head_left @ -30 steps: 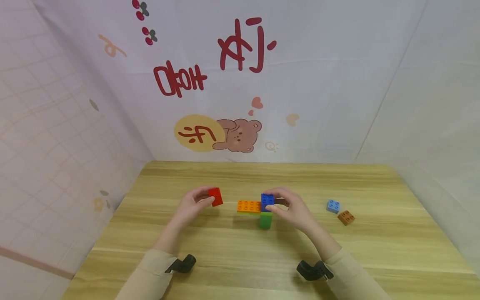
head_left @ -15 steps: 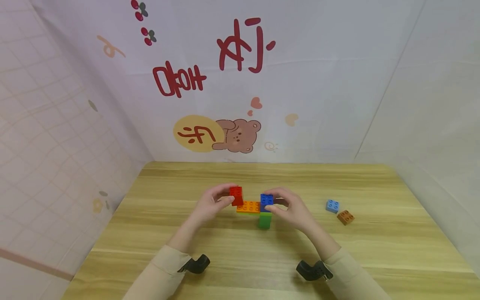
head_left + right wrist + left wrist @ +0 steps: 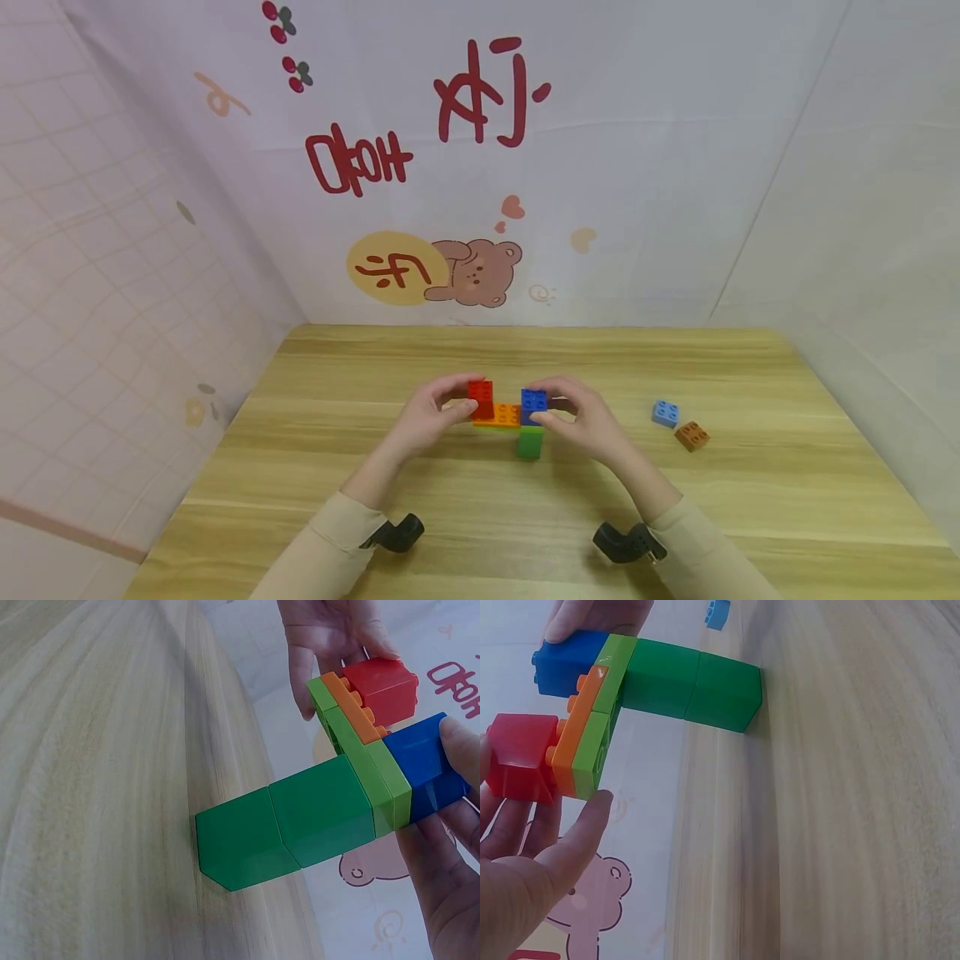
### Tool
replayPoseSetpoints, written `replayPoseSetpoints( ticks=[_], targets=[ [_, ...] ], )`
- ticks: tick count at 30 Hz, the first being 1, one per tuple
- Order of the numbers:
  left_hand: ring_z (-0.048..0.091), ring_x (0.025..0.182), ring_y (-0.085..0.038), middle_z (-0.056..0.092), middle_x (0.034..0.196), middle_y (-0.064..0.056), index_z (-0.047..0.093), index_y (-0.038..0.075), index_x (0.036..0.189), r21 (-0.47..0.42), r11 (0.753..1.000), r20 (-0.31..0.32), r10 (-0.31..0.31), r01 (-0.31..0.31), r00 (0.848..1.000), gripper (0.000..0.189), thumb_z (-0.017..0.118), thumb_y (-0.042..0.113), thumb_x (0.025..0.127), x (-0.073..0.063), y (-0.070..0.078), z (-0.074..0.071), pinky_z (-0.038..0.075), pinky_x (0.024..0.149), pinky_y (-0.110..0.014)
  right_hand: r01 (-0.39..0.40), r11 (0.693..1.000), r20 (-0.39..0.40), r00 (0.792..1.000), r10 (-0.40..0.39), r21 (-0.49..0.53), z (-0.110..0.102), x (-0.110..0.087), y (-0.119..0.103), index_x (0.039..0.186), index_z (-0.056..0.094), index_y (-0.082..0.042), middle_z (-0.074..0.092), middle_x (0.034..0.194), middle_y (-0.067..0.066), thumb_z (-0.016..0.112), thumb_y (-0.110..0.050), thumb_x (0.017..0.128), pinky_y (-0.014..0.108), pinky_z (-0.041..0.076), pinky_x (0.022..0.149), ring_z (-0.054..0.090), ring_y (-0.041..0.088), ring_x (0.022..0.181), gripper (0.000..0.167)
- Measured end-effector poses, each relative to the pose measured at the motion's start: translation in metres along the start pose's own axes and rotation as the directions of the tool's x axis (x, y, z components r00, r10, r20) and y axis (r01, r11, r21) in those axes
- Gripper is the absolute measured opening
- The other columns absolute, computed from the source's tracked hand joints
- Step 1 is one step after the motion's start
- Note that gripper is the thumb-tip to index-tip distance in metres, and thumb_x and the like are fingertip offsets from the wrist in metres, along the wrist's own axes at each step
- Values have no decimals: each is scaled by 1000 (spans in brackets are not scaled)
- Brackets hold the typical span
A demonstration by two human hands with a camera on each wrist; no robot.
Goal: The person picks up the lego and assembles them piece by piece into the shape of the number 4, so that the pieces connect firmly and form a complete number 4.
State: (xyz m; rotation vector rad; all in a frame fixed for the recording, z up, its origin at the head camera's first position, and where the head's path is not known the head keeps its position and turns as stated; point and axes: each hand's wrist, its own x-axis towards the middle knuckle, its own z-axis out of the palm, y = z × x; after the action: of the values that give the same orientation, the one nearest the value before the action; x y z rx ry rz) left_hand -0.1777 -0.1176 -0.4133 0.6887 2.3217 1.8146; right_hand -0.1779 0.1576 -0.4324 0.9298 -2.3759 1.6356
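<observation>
A small structure of toy building blocks stands on the table. Two dark green blocks [image 3: 322, 806] form its column, topped by light green plates [image 3: 592, 739] that jut out to the left. On them lie an orange plate [image 3: 507, 414] and, directly over the column, a blue block [image 3: 533, 405]. My left hand [image 3: 435, 415] pinches a red block [image 3: 523, 754] at the outer end of the orange plate; in the left wrist view it sits tilted against the studs. One left fingertip is close to the light green plate's end. My right hand [image 3: 581, 417] grips the blue block between thumb and fingers.
A light blue block [image 3: 665, 413] and a brown block [image 3: 692, 436] lie to the right on the wooden table [image 3: 480, 517]. A white printed cloth [image 3: 637, 167] hangs behind the table. Black wrist devices [image 3: 628, 542] sit at both cuffs.
My left hand has carried the red block rightward, then down onto the orange plate's left part. The right hand stays on the blue block.
</observation>
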Motion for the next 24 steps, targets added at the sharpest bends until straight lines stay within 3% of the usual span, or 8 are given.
replayPoseSetpoints(
  ticks=[8,14,18,24],
  targets=[
    [54,124,-33,59,134,-13,59,6,137,2,1000,24,-18,18,1000,41,65,12,97,0,1,0,53,92,-34,-21,1000,-5,1000,21,-4,0,-1,0,122,66,-5,65,116,8,73,-4,89,45,55,89,63,22,101,34],
    [51,128,-32,58,138,-10,60,8,137,17,1000,42,-9,8,999,42,66,14,97,2,0,0,46,102,-44,-33,999,-15,999,32,-24,2,0,-2,122,64,0,64,117,14,73,3,87,44,55,88,63,26,101,36],
    [50,129,-33,57,139,-11,59,6,138,16,1000,46,-8,8,999,43,66,13,96,2,1,0,43,104,-49,-33,999,-8,999,32,-38,1,1,-20,120,64,5,64,115,17,72,5,87,39,55,88,63,28,100,34],
    [50,129,-32,57,139,-9,60,10,137,18,1000,51,-23,22,998,42,67,16,96,1,3,0,48,100,-42,-28,999,-3,1000,28,-33,-2,1,-39,118,64,7,64,113,17,71,6,87,27,54,88,63,28,99,32]
  ],
)
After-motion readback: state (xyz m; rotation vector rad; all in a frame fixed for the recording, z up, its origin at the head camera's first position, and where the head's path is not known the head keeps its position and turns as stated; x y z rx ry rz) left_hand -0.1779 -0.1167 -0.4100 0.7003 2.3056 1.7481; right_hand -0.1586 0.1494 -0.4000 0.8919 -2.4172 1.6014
